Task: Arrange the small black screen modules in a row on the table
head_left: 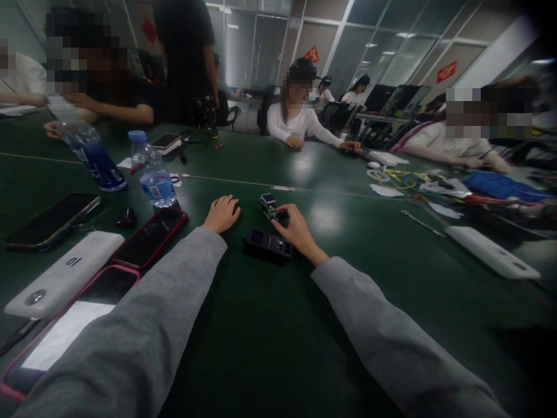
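Note:
My right hand (296, 227) grips a small circuit board (267, 206) by its near end, thumb and fingers pinched around it. A little square screen sits at the board's far end. Just below it on the green table (243, 342) lies a black handheld device casing (268, 244) with a small display and buttons, close under my right hand. To the left, my left hand (222, 213) rests palm down on the tabletop, fingers spread and holding nothing.
Left of my arm are phones (150, 238), a white power bank (65, 273), a black earbud case (126, 217) and two bottles (157, 184). On the right lie another white power bank (491, 251), tweezers (422, 224) and tangled cables (404, 177). Several people sit around the table.

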